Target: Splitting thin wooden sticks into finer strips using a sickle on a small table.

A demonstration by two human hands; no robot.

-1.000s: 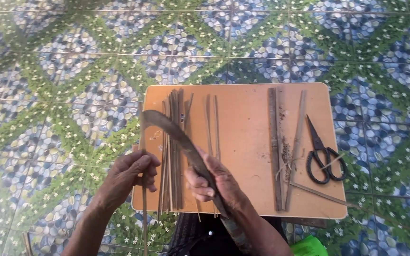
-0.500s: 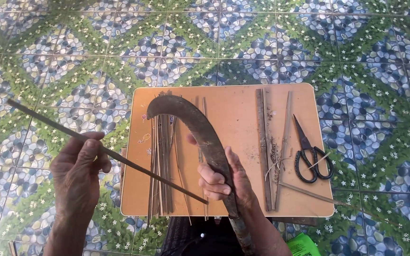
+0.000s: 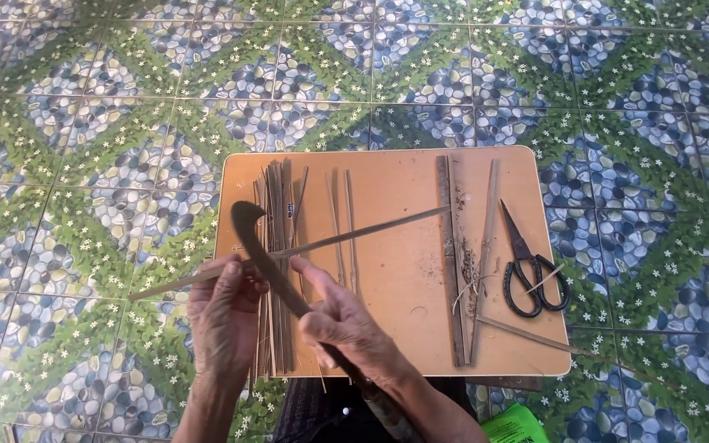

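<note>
Gripping a long thin bamboo strip in our left hand, we clamp our right hand on a dark curved sickle knife over the orange tabletop.

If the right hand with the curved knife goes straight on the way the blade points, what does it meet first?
The right hand aims the curved knife up-left. Its blade already crosses the long strip held by the left hand. Beyond the tip I see only the board's left edge, then tiled floor; heights are unclear.
</note>
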